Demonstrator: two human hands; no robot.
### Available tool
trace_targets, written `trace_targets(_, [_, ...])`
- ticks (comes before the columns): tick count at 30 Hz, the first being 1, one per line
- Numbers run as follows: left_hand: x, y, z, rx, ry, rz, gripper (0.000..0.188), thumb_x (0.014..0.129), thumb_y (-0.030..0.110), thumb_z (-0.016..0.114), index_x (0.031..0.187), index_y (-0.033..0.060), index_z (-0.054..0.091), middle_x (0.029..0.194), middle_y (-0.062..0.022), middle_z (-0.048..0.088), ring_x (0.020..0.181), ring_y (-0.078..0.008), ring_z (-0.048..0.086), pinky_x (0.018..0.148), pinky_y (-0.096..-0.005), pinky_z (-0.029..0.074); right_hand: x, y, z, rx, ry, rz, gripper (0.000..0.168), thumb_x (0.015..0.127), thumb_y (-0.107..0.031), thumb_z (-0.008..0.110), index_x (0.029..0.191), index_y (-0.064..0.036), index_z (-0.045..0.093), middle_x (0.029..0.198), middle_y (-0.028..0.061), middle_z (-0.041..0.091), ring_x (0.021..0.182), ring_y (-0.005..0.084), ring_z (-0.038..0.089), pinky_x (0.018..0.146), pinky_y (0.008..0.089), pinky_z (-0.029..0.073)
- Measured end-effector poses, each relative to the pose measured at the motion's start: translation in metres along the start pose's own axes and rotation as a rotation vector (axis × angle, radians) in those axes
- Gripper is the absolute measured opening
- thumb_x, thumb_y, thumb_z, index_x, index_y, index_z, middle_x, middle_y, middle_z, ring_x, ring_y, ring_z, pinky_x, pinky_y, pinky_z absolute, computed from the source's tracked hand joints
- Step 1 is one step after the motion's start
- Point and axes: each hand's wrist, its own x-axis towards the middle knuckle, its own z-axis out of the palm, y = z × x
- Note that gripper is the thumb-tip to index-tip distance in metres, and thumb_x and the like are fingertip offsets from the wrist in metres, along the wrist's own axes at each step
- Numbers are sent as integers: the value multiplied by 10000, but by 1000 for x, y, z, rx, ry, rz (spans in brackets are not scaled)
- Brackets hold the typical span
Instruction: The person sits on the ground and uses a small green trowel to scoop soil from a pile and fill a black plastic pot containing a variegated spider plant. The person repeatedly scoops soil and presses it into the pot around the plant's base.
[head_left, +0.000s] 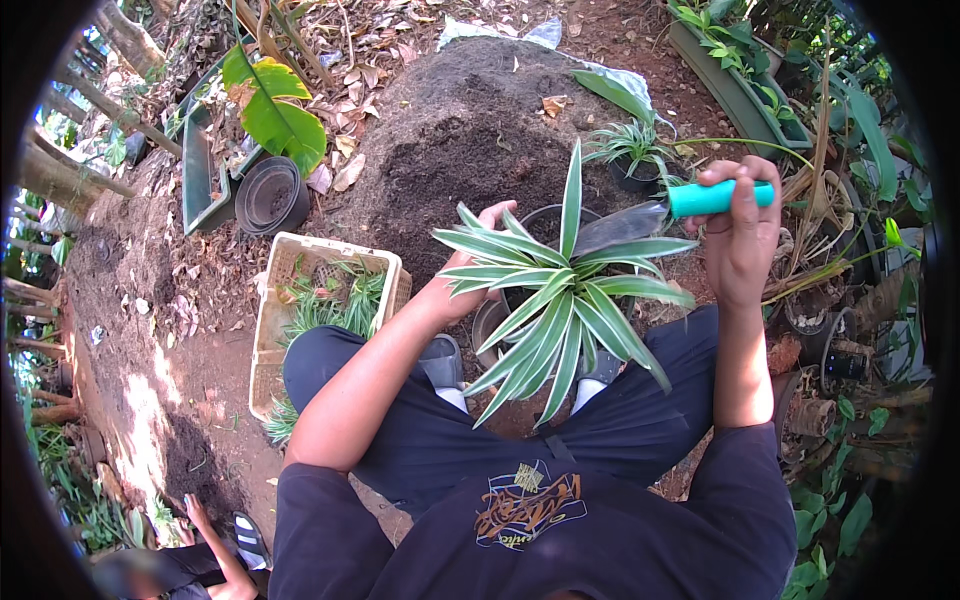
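My right hand (739, 232) grips the turquoise handle (712, 199) of a hand trowel. Its metal blade (621, 228) points left, over the rim of a dark plant pot (547, 215), and leaves cover part of it. A spider plant (566, 281) with white-edged green leaves spreads across the pot and hides most of it. My left hand (469, 281) is at the plant's left side among the leaves. Foliage covers some of its fingers, so its grip cannot be made out. A brown pot rim (489, 330) shows beneath the leaves, between my feet.
Beyond the pot lies a mound of dark soil (457, 142). A cream plastic crate (330, 244) of small spider plants stands left, near stacked black pots (271, 196) and a green planter (204, 169). A small potted plant (634, 154) sits right. Another person (202, 562) is at lower left.
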Motion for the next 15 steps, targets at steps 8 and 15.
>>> trace_targets(8, [2,-15,-6,172,-16,115,618,919,346,597,1433,99,358,1359,-173,456,1245,-297,466,1054,-430,389,1,4,4,-69,46,7,193,1010,-211,511,1126,-79,432,1026,143,623,788,170,622,619,295,546])
trace_targets(15, [4,0,1,167,52,46,808,870,231,704,1475,43,201,1139,-75,570,1062,-170,573,1017,-351,431,1,12,6,-87,9,124,179,1007,-212,521,1100,-86,435,1028,137,625,788,152,623,622,286,549])
